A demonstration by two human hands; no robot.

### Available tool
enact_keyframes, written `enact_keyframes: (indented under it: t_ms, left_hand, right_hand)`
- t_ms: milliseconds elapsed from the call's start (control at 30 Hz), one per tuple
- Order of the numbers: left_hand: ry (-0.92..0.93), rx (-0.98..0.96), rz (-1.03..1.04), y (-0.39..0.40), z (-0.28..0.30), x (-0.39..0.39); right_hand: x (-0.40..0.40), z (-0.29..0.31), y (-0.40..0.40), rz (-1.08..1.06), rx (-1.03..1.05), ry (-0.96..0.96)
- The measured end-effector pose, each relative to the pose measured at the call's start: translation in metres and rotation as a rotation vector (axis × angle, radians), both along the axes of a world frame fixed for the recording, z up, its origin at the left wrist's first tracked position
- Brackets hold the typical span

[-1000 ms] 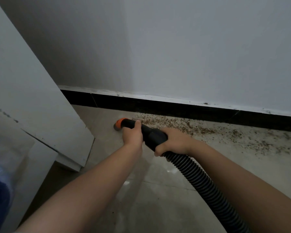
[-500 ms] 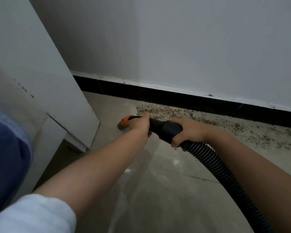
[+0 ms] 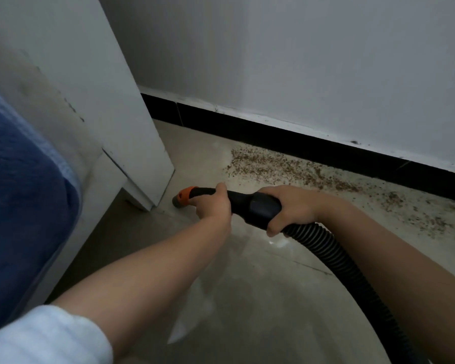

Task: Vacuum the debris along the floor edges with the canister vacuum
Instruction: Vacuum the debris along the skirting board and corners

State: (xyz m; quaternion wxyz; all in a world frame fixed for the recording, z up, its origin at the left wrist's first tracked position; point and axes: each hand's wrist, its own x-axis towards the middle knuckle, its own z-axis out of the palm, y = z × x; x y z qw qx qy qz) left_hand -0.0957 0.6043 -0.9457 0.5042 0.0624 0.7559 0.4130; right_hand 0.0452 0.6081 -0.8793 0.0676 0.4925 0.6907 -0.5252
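vacuum nozzle [image 3: 185, 199], both hands gripping, debris [image 3: 286, 169] beside

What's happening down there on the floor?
A person is vacuuming along the wall. The left hand grips the nozzle near its orange tip; the right hand holds the handle where the ribbed hose begins. The nozzle points at the white cabinet corner, and brown debris lies along the black baseboard.

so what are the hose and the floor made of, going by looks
Hose: looks like flexible black plastic, matte, going by its ribbed corrugated wall and easy bend. Floor: seems glazed tile or polished stone, beige; it shows glossy reflections and a thin joint line.
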Motion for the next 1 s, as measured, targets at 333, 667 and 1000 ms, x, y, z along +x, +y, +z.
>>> enact_keyframes:
  t_ms: [333,667,1000]
  left_hand:
    - [0.018,0.007,0.133,-0.024,0.002,-0.003]
    - [0.016,-0.161,0.218,-0.092,0.005,0.048]
    - [-0.043,-0.073,0.131,-0.061,0.015,0.067]
  right_hand:
    - [-0.007,-0.002,-0.007,0.168,0.033,0.001]
    - [0.040,0.014,-0.043,0.346,-0.082,-0.049]
    - [0.058,0.021,-0.033,0.268,-0.001,-0.092]
